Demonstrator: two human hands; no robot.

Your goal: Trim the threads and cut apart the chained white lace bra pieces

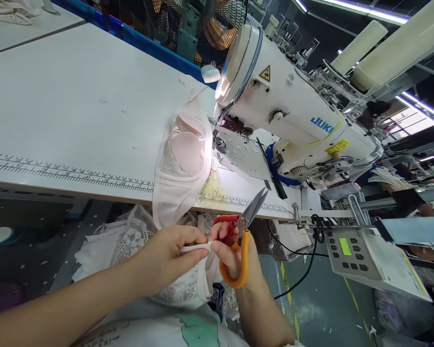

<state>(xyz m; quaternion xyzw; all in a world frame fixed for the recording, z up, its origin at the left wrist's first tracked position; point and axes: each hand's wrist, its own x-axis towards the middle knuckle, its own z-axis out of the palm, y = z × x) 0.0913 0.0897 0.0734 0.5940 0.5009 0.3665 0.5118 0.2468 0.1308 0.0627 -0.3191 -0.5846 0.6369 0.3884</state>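
My left hand (181,250) is closed, thumb and fingers pinching a narrow white fabric strip (195,247) just in front of the table edge. My right hand (235,255) is closed round scissors (244,272) with one orange and one red handle loop. Their blades (253,206) point up and away, slightly apart, with no cloth between them. The right thumb and fingertips also touch the end of the strip. Beyond my hands a pale pink bra (186,154) lies on the table, one end over the front edge. White lace pieces (133,236) hang below my hands, partly hidden by them.
A white JUKI sewing machine (292,96) stands right of the bra, its needle area beside the cup. Black tweezers (273,171) lie on its bed. A ruler scale (72,173) runs along the table's front. A control box (352,253) sits at right; a fan (220,29) stands behind.
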